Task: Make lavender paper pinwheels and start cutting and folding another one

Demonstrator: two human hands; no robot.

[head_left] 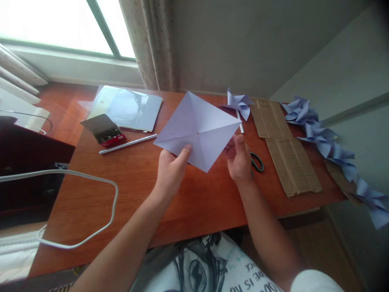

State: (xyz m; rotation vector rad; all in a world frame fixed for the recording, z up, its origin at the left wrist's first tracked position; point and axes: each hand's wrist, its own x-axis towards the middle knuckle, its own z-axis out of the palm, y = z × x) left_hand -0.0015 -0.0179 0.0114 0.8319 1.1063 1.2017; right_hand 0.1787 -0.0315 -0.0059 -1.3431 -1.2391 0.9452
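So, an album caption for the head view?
Left hand holds creased paper over the table, right hand close by.

Partial lettering [247, 278], "RE IS NO", was legible on the shirt [212, 265] beside the counter's [194, 202] near edge.

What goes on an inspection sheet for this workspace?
Surface: reddish-brown wooden table
Job's things: pale-lilac square paper sheet, creased corner to corner
Clutter: open red rectangular box, thin white stick, black scissors handles, brown corrugated cardboard, lilac paper pinwheels
Grips: left hand pinches the sheet, thumb on top; right hand near its right corner, contact unclear
Cables: white cable, looped over table's left side
Surroundings: bright window, pale curtain, grey wall
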